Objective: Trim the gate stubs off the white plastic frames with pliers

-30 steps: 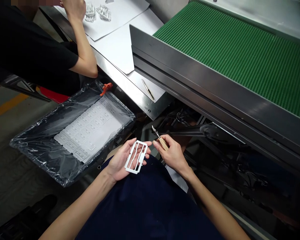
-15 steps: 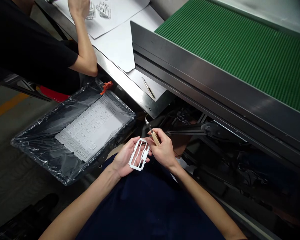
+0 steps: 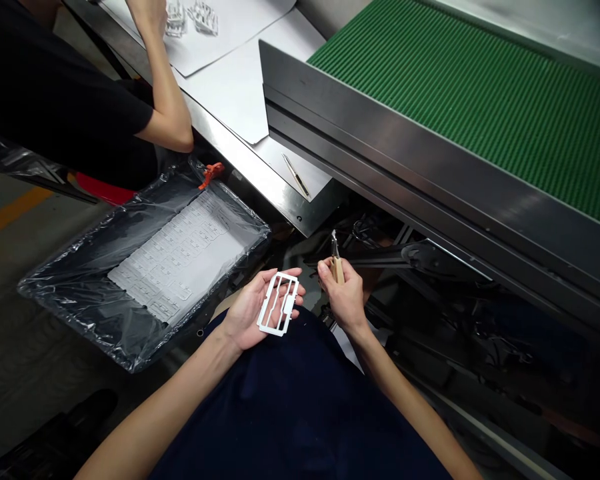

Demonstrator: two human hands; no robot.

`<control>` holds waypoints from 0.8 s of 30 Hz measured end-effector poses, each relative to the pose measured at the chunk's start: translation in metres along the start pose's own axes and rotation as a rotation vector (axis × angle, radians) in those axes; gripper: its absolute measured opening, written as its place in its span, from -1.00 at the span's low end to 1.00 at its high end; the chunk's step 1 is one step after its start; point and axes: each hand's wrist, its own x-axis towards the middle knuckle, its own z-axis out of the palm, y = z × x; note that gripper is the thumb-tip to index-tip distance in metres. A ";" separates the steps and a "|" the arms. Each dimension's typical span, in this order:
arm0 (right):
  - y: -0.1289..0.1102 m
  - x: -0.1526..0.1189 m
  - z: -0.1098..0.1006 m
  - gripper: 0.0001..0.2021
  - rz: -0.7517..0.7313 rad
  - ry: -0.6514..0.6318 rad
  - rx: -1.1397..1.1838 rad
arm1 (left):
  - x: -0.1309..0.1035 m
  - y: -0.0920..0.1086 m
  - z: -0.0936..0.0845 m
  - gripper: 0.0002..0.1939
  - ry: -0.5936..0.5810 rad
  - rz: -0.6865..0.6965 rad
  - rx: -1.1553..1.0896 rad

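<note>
A white plastic frame (image 3: 279, 304) with long slots lies across the palm and fingers of my left hand (image 3: 253, 308), which holds it from beneath. To the right, apart from the frame, my right hand (image 3: 346, 297) is closed around a small tool (image 3: 337, 267) with a tan handle and a metal tip pointing up and away. Left of my hands, a tray (image 3: 80, 320) lined with clear plastic holds rows of flat, pale parts (image 3: 165, 250) on a white sheet.
A metal table (image 3: 280, 200) bears white sheets and a pen-like tool (image 3: 296, 175). The green ribbed conveyor (image 3: 480, 107) has a metal side wall at the right. A person's arm (image 3: 167, 107) reaches over the table near white parts (image 3: 203, 17). An orange item (image 3: 211, 175) lies on the tray's far corner.
My right hand has moved right with the tool, away from the white frame. The frame has shifted slightly in my left hand, and more of my left fingers shows.
</note>
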 end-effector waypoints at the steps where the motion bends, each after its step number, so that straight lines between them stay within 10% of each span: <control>1: 0.002 -0.001 -0.002 -0.72 0.002 0.028 -0.026 | 0.000 0.001 0.000 -0.62 -0.001 0.004 0.000; 11: -0.016 -0.042 0.023 -0.79 0.055 -0.201 0.242 | 0.010 0.003 0.011 -0.62 0.072 0.185 0.034; 19: -0.028 -0.034 0.025 -0.84 -0.035 -0.046 0.182 | -0.016 -0.010 0.006 -0.78 0.337 0.470 0.957; 24: -0.026 -0.032 0.025 -0.85 -0.031 -0.062 0.161 | -0.015 -0.019 0.004 -0.69 0.490 0.603 1.104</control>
